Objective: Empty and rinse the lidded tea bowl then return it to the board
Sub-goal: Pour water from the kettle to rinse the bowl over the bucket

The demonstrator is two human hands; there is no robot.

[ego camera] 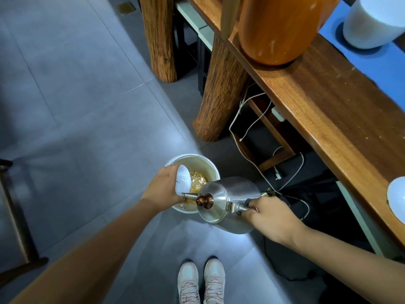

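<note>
The left hand (163,187) is closed around a small white tea bowl (183,180), which sits at the right side of the hand, against the fingers and thumb. The bowl is tipped on its side, its open mouth facing right and a little toward the camera, so its axis runs roughly left to right. It hangs over a larger pale waste bowl (213,170) standing on the grey tiled floor (76,102); yellowish liquid and wet leaves lie in the bottom of that waste bowl.

The right hand (269,215) grips the handle of a steel kettle (230,200), fingers wrapped shut around it. The kettle is tilted to the left, its thin spout (190,195) pointing left and reaching just under the rim of the tea bowl, very close to it; whether the 2 touch cannot be told. A copper-coloured knob (205,199) tops the kettle lid. The kettle covers the near right part of the waste bowl.

To the right runs a wooden table (328,102) on thick log legs, with an orange jar (278,29) and a white container (374,20) on its far end. White cables (247,128) trail beneath it. 2 pale shoes (201,281) stand at the near edge.
</note>
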